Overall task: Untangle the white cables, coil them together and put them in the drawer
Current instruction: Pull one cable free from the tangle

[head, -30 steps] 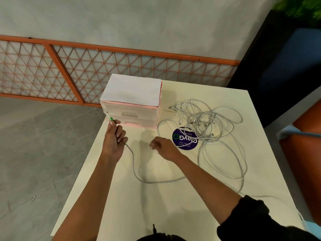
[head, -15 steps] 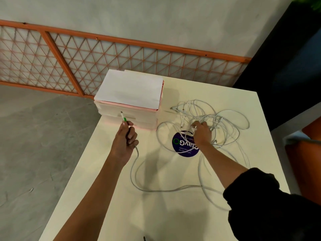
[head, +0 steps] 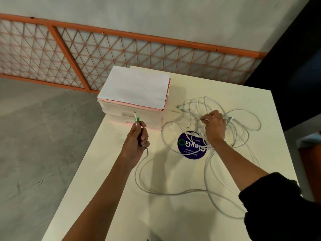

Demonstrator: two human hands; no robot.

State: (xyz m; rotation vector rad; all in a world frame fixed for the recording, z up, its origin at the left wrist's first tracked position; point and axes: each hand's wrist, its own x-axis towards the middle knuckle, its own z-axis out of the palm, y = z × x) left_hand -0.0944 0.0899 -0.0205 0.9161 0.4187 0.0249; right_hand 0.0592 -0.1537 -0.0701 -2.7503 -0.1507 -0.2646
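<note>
**At the table's left edge: a plug end in one fist, the other hand in the tangle**

Near the left edge of the table, I see the left hand (head: 137, 145) raised in a fist. Its fingers are curled round a cable end (head: 136, 117), whose green-banded plug points up just in front of the drawer unit (head: 118, 113). That cable drops from the fist and sweeps in a wide, loose loop across the tabletop toward the right forearm.

The right hand (head: 214, 126) is palm-down, with its fingers curled into the white cables (head: 241, 119) and gripping a few strands at the middle of the heap. A black sleeve (head: 278, 206) covers the upper arm.

The heap is thin, smooth cord in tangled loops on the right half of the table (head: 173, 214). Some loops cross a round purple sticker (head: 189, 148), and others reach close to the right edge. Bare, pale, matte tabletop lies between the forearms and toward me.

The drawer unit is translucent white plastic with a pink frame. It sits at the far left corner with its drawers closed and a white paper sheet (head: 135, 87) flat on top. Beyond the left edge are a grey concrete floor (head: 34, 153) and an orange lattice fence (head: 86, 54).
</note>
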